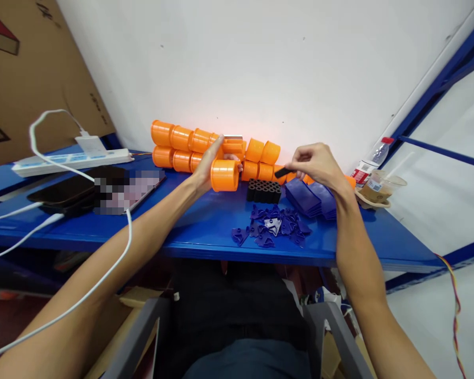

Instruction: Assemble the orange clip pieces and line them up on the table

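My left hand (210, 164) is closed around an orange plastic cup (225, 176), which it holds above the blue table, in front of the stacked cups. Its fingertips show behind the cup, by another orange part whose join to it I cannot make out. My right hand (315, 162) pinches a small black cylinder (283, 172) between thumb and fingers. Below that hand a block of upright black tubes (264, 191) stands on the table. Close by lie flat dark-blue plastic pieces (306, 198) and a pile of small dark-blue brackets (288, 225), with one paler piece on it.
Two rows of orange cups (181, 138) line the white wall. At the right stand a bottle (366, 167) and a drink cup (379, 188). A power strip (71, 162), a dark phone-like device (77, 190) and white cables (118, 263) occupy the left side.
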The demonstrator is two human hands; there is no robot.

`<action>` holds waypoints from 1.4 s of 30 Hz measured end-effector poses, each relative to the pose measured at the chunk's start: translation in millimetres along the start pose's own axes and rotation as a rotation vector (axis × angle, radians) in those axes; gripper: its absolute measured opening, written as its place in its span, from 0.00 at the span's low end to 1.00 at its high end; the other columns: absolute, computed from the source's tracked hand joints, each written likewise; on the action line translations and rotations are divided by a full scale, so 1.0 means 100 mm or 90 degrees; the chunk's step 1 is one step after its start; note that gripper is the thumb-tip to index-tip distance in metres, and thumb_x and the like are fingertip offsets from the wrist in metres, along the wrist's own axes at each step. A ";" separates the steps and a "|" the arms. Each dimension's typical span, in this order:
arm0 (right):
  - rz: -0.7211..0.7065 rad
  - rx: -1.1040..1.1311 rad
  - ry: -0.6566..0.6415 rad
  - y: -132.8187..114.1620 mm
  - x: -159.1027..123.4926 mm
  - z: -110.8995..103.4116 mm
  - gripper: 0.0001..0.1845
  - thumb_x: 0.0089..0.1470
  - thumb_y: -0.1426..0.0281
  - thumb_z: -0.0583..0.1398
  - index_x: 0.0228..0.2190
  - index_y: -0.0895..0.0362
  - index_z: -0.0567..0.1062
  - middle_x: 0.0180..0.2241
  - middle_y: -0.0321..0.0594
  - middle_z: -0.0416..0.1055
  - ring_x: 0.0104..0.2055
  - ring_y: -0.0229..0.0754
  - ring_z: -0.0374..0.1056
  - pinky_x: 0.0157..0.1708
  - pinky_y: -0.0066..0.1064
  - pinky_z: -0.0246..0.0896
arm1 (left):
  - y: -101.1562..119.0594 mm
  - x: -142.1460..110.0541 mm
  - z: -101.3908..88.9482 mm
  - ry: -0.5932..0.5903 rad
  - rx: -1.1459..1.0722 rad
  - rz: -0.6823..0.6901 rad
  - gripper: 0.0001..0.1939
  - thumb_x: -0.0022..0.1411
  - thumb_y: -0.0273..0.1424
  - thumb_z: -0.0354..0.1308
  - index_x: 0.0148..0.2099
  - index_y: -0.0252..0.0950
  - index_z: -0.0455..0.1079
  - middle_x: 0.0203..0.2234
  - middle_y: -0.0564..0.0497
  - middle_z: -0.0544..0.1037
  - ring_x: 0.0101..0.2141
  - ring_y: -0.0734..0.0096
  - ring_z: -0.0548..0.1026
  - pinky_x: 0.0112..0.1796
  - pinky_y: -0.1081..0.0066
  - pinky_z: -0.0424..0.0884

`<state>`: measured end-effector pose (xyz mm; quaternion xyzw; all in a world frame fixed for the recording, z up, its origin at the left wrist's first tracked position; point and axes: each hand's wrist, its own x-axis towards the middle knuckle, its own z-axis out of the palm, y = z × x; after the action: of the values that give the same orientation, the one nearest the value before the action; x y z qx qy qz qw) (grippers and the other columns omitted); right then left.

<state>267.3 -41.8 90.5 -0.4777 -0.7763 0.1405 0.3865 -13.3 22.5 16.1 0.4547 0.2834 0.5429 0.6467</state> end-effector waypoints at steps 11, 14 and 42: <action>-0.237 -0.038 0.270 0.01 0.05 0.89 0.14 0.64 0.66 0.64 0.28 0.52 0.69 0.30 0.34 0.73 0.31 0.38 0.68 0.37 0.36 0.69 | -0.10 -0.08 0.10 -0.192 0.060 -0.054 0.30 0.73 0.59 0.57 0.49 0.36 0.77 0.25 0.44 0.82 0.27 0.55 0.84 0.29 0.65 0.80; -0.242 -0.063 0.262 0.08 0.05 0.94 0.13 0.66 0.69 0.63 0.29 0.52 0.69 0.31 0.36 0.72 0.33 0.39 0.68 0.39 0.37 0.69 | -0.11 -0.13 0.16 -0.222 0.088 -0.050 0.27 0.75 0.57 0.56 0.53 0.37 0.73 0.26 0.46 0.82 0.25 0.55 0.85 0.27 0.65 0.79; -0.134 -0.032 0.184 -0.05 0.00 0.87 0.09 0.69 0.67 0.62 0.47 0.53 0.81 0.39 0.40 0.76 0.36 0.42 0.68 0.45 0.38 0.68 | -0.03 -0.13 0.25 -0.040 -0.068 0.013 0.24 0.81 0.48 0.51 0.54 0.35 0.80 0.36 0.44 0.86 0.38 0.59 0.85 0.41 0.65 0.82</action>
<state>200.3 -31.3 35.6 -0.4189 -0.7614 0.0095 0.4947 6.6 2.8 22.3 0.4395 0.2289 0.5492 0.6729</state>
